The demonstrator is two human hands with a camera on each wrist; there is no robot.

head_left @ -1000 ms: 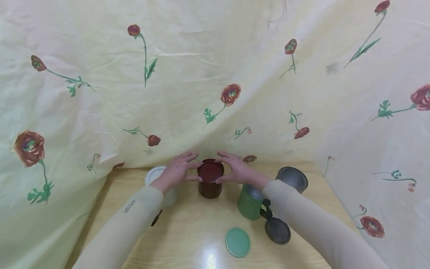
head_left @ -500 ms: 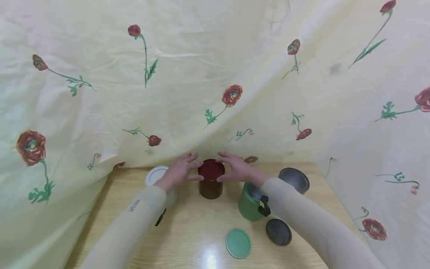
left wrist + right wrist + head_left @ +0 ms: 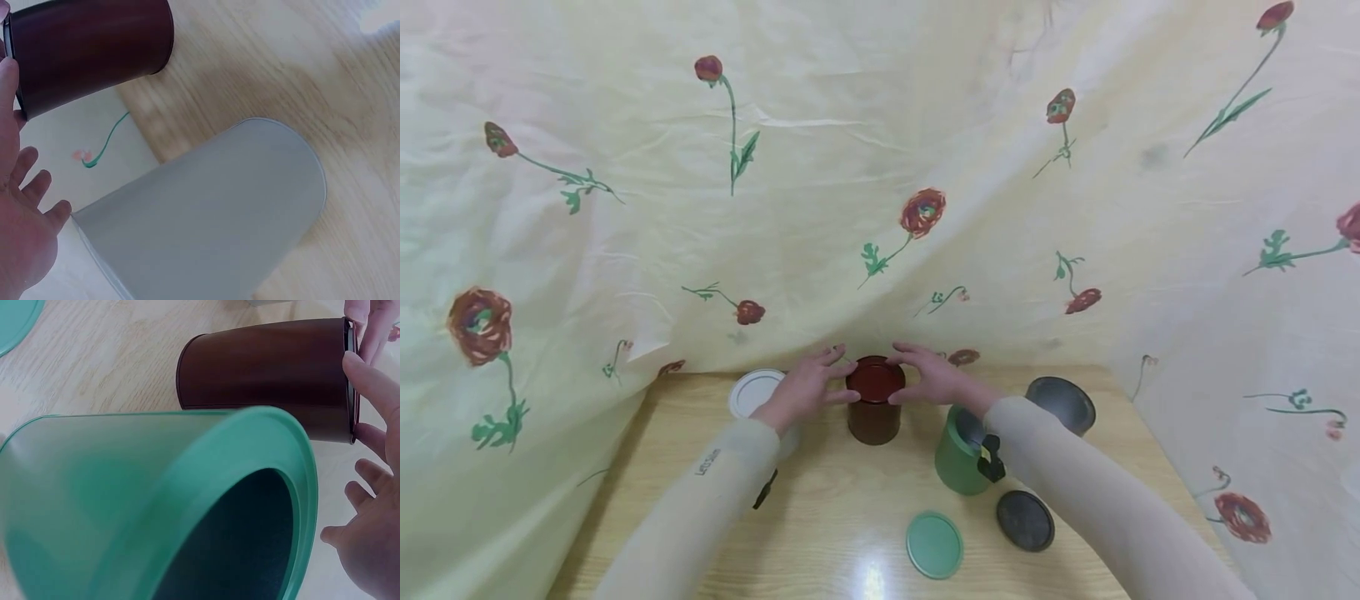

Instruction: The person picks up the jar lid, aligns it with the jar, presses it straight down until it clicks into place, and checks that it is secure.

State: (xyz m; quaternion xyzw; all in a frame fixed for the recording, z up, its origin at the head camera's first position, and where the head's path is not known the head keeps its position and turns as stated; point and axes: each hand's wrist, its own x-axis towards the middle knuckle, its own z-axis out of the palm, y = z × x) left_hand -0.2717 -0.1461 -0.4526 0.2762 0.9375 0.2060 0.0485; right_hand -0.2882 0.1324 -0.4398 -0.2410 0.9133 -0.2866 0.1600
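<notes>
A dark red canister (image 3: 874,427) stands upright near the table's back edge, its matching round lid (image 3: 876,379) on top. My left hand (image 3: 808,387) holds the lid's left side, thumb in front and index finger behind. From the right, my right hand (image 3: 928,377) holds the opposite side the same way. In the right wrist view, a thumb (image 3: 372,381) lies along the rim, and a thin pale line shows between lid and canister. The other fingers of both hands are spread off the canister.
A white canister (image 3: 212,206) with a white lid (image 3: 754,392) stands under the left wrist. A green canister (image 3: 112,481), lidless, stands near the right wrist, a dark grey one (image 3: 1060,402) behind it. A green lid (image 3: 935,546) and a black lid (image 3: 1026,521) lie in front. Flowered cloth (image 3: 820,208) hangs behind.
Both hands keep their place at the dark red lid, with only slight finger movement. The pale line at its front edge has faded. The whole view has shifted a little.
</notes>
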